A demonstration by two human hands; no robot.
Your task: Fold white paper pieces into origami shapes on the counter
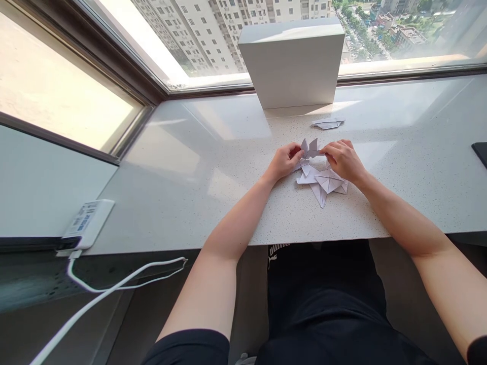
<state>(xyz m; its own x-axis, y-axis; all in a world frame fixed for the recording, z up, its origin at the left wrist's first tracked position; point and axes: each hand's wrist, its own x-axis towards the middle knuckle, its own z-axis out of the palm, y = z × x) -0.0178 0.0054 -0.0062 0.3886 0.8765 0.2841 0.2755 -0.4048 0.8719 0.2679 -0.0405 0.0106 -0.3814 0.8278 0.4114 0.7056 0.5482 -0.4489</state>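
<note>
Black short-sleeved clothing (323, 314) on the person is closest, below the near edge of a white, dark-speckled, glossy worktop (182, 213). Over that edge reach both bare forearms. Between the hands, a small piece of folded white paper with upright points (313, 147) is held just off the middle of the worktop, toward the far edge from a loose cluster of pointed, folded white paper pieces (329, 181). The left hand (284, 160) is nearly closed, thumb and fingers pinching the left side of the small piece. The right hand (344, 158) has its fingers curled, their tips closed on the right end of it. Whether the flap just under the left fingers belongs to the held piece or to the cluster, I cannot tell.

Farther back lies a narrow, boat-shaped strip of folded white paper (328, 124), near a large white rectangular box (297, 73) standing close to the far edge. At the near left corner sits a white rectangular block with a printed label (91, 220); a white cable (102, 293) runs from it past the near edge. Toward the right, a dark flat object (481, 152) is partly cut off.
</note>
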